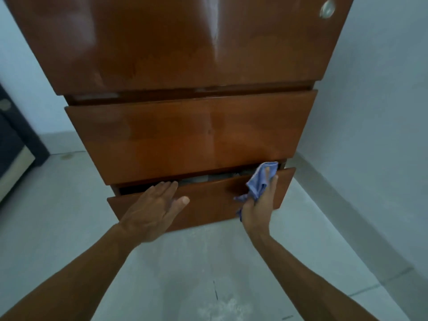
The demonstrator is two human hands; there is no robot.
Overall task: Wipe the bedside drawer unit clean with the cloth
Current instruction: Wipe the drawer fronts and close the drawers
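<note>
Setting: a home bedroom, as I am reading it from the head camera. A glossy brown wooden drawer unit (190, 135) is standing in a corner, its bottom drawer (208, 205) hanging partly open. Pale, plain painted walls (370, 100) are meeting behind it, with a low skirting running along their base. Light grey floor tiles (69, 216) are showing dust and faint scuffs. At the left edge, a dark padded furniture piece with a pale wood base (14, 163) is showing; I am unable to tell what it is.
</note>
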